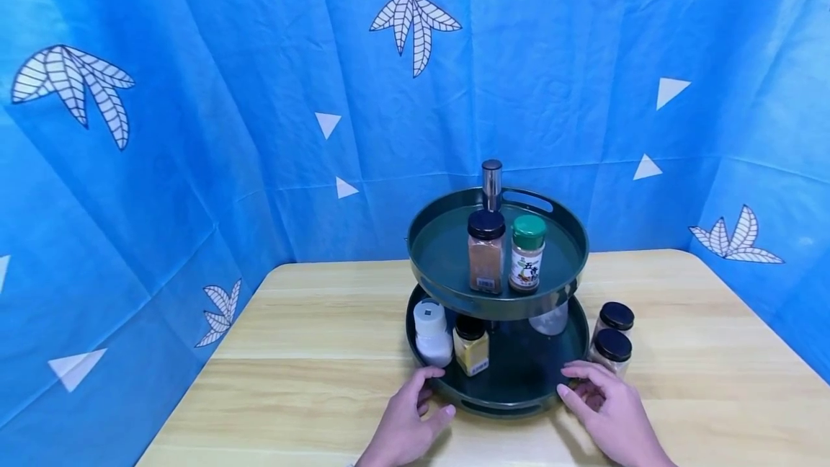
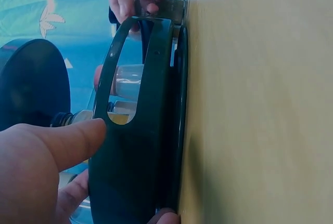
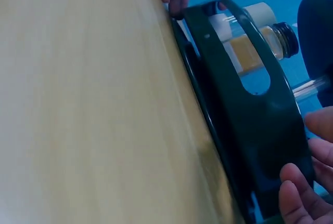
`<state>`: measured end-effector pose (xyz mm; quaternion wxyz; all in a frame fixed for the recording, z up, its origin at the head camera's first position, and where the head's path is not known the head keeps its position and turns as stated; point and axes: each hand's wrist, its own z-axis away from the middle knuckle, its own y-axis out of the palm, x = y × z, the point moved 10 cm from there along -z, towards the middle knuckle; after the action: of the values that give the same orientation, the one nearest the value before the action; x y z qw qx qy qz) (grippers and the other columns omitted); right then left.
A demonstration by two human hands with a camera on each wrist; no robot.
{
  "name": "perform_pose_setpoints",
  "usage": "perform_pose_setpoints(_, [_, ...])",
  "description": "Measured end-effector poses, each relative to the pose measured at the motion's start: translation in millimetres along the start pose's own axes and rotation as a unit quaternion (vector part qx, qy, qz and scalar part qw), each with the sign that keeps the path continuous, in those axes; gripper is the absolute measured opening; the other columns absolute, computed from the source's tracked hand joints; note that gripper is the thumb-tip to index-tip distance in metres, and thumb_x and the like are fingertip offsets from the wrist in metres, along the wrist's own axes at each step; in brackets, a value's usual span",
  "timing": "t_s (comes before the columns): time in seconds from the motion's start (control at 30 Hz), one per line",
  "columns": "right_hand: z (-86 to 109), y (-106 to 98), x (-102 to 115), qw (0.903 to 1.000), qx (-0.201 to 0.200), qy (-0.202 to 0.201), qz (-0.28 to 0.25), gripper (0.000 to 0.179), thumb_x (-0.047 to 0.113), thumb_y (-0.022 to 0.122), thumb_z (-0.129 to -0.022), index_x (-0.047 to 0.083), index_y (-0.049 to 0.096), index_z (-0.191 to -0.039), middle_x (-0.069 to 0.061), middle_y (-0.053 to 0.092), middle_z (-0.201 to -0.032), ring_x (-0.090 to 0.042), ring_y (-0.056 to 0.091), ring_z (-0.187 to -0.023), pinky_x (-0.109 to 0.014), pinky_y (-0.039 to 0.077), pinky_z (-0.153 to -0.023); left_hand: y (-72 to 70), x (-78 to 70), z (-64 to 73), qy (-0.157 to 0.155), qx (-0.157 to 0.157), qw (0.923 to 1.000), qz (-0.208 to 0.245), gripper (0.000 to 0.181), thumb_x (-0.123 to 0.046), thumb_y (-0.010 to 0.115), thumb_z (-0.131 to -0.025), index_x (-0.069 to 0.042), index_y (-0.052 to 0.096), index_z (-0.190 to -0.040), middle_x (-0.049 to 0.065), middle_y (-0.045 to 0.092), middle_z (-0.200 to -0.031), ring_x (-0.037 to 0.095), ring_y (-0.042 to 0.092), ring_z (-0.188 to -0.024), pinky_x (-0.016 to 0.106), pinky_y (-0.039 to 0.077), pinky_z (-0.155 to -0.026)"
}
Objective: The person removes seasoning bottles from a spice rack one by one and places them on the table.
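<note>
A dark green two-tier tray [image 1: 519, 370] stands on the table. My left hand [image 1: 408, 416] holds its lower rim at the front left, thumb toward the outer wall and index finger over the edge. At the front right my right hand [image 1: 612, 409] has bent fingers at the same rim, fingertips against the wall. On the lower tier are a white bottle [image 1: 433, 341], a dark-capped yellow spice jar [image 1: 471, 355] and a clear jar [image 1: 551, 321], partly hidden by the upper tier. A brown spice jar [image 1: 486, 254] and a green-capped shaker [image 1: 527, 258] stand above.
Right of the tray, by my right hand, two black-capped jars [image 1: 612, 348] stand on the wooden table [image 1: 305, 352]. A metal post [image 1: 492, 182] rises at the back of the upper tier. A blue patterned curtain [image 1: 551, 92] hangs behind and along both sides.
</note>
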<state>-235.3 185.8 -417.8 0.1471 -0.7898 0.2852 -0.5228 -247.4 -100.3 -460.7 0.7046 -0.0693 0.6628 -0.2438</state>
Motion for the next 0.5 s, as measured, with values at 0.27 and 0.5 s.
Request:
perform_pose_setpoints(0.27, [5.6,4.4,-3.4,0.9997,-0.019,0.003,-0.018,0.011,0.002,0.076,-0.081,0.01,0.071,-0.087,-0.005,0.065,-0.105,-0.003,0.057,-0.072,-0.019,0.05,-0.059,-3.3,-3.8,2.8,0.0,-0.016,0.9998,-0.009,0.056,-0.027,0.074,-0.086,-0.02,0.048,-0.136,0.022,0.042,-0.144,0.042,0.047,-0.124,0.055,0.046,-0.095])
perform_pose_setpoints(0.5, [4.9,3.2,-2.2,0.999,-0.031,-0.02,-0.023,0.014,0.0,0.077,-0.08,0.01,0.07,-0.087,-0.005,0.064,-0.104,-0.002,0.058,-0.072,-0.014,0.049,-0.06,-38.3,-26.3,6.5,0.07,-0.152,0.9846,-0.051,0.064,-0.028,0.072,-0.087,-0.009,0.041,-0.139,0.023,0.043,-0.14,0.041,0.05,-0.118,0.051,0.049,-0.092])
